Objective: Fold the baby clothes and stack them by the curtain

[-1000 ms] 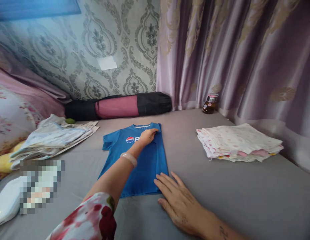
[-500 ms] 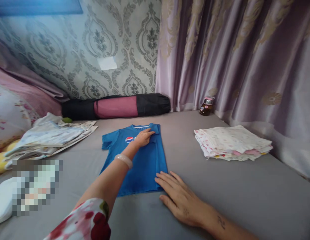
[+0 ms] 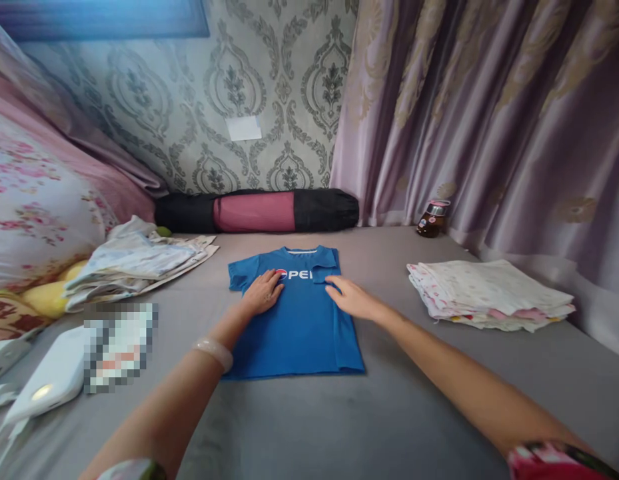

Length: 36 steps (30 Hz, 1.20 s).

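A blue T-shirt point(image 3: 294, 333) lies front up on the grey sheet, with a round logo and white letters across its chest. Its right side is folded inward, and the right sleeve lies over part of the lettering. My left hand point(image 3: 262, 293) rests flat on the left of the chest, covering part of the logo, fingers stretched out. At the shirt's right edge, just below the folded sleeve, is my right hand point(image 3: 356, 300), its fingers extended and pointing left, touching the cloth. I see nothing gripped in either hand.
Folded cloths point(image 3: 489, 287) are stacked at right, and more folded cloths point(image 3: 139, 257) lie at left. A black and pink rolled bag point(image 3: 254, 212) lies along the wall. A small bottle point(image 3: 432, 220) stands by the curtain. A white device point(image 3: 56, 373) with a cable sits front left.
My left hand has drawn back from the right sleeve to the left of the chest. My right hand has moved up from the hem to below the sleeve. The view has shifted left.
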### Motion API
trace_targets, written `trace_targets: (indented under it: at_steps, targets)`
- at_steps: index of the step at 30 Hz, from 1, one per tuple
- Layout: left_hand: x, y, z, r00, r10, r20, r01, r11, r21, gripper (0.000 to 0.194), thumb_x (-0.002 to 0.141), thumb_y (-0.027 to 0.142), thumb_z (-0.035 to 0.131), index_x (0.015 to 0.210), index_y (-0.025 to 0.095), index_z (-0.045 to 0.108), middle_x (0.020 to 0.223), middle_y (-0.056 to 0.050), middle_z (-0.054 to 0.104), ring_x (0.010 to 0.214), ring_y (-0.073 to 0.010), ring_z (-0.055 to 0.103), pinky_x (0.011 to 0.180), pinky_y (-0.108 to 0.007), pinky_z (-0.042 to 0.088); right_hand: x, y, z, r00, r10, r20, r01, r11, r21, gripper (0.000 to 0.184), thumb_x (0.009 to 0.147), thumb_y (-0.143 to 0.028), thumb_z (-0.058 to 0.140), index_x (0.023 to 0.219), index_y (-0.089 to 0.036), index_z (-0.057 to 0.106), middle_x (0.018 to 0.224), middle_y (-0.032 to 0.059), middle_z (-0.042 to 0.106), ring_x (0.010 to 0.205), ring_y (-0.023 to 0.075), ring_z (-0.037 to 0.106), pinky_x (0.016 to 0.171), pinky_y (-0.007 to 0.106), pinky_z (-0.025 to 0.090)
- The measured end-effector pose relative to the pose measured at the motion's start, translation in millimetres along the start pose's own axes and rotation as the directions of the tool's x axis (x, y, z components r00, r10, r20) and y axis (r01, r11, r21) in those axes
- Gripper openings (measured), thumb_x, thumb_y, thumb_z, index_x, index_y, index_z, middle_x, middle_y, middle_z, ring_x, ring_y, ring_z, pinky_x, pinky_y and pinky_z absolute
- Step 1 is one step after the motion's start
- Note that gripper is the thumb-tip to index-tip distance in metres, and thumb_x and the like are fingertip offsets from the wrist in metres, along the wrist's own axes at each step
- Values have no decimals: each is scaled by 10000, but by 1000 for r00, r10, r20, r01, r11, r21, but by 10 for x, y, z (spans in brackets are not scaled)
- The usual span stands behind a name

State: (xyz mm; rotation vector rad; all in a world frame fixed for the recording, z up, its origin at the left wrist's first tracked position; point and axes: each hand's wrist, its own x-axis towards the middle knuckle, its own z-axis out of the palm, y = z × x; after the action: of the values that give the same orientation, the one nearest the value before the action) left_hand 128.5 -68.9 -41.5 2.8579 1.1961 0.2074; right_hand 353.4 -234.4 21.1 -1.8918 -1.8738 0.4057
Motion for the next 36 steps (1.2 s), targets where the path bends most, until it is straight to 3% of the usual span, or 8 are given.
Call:
trace_targets:
  at_steps: [3, 6, 9, 13, 23, 31, 36]
  targets:
    - [-8, 34, 71, 999, -32, -6, 32, 999, 7, 537, 989, 396, 272, 1441, 129, 382, 1521, -144, 351, 1423, -255, 286, 1157, -407, 240, 547, 70, 171, 986, 158, -52, -165, 975, -149, 523, 991, -333, 278, 1412, -55, 414, 1502, 168, 373, 1394, 233, 317, 1138, 365, 223]
    - [-11, 37, 93, 999, -33, 0, 33, 999, 1, 554, 990, 408, 261, 1452, 120, 364, 1528, -145, 335, 1429, -256, 270, 1165, -414, 224, 920, 98, 317, 941, 331, -75, -339, 921, -193, 635, 997, -427, 207, 1472, -15, 293, 1565, 180, 220, 1445, 280, 170, 1158, 454, 132]
    - [-21, 39, 82, 999, -39, -9, 39, 999, -5, 551, 988, 412, 254, 1454, 138, 360, 1530, -137, 333, 1431, -253, 264, 1162, -419, 231, 1149, 112, 403, 904, 412, -119, -428, 880, -204, 710, 987, -478, 160, 1493, 17, 215, 1579, 182, 159, 1457, 291, 94, 1164, 476, 56]
    - [-37, 59, 50, 999, -42, -14, 41, 999, -15, 546, 984, 412, 259, 1448, 146, 371, 1528, -133, 337, 1431, -254, 266, 1160, -424, 239, 1342, 163, 445, 865, 470, -177, -500, 840, -213, 771, 968, -523, 125, 1490, 38, 207, 1573, 198, 170, 1453, 299, 99, 1160, 475, 43]
    - [-45, 68, 47, 999, -43, -10, 43, 999, -21, 555, 979, 412, 271, 1446, 133, 380, 1527, -137, 337, 1432, -263, 264, 1166, -428, 228, 1471, 348, 645, 868, 444, -224, -493, 827, -270, 793, 957, -534, 142, 1471, 61, 245, 1556, 220, 213, 1431, 314, 142, 1142, 445, 86]
    - [-44, 72, 42, 999, -47, 6, 48, 998, -34, 554, 980, 421, 259, 1459, 159, 358, 1535, -125, 326, 1437, -253, 251, 1166, -425, 220, 1454, 304, 572, 861, 474, -185, -508, 817, -274, 762, 963, -523, 135, 1485, 23, 243, 1564, 207, 198, 1435, 305, 136, 1138, 465, 87]
    - [-50, 100, 3, 998, -62, 29, 63, 998, -28, 566, 982, 412, 260, 1467, 132, 344, 1543, -138, 302, 1441, -261, 235, 1172, -422, 202, 1486, 229, 576, 910, 359, -209, -410, 857, -312, 713, 966, -533, 148, 1496, -75, 276, 1585, 165, 158, 1450, 300, 68, 1135, 522, 5]
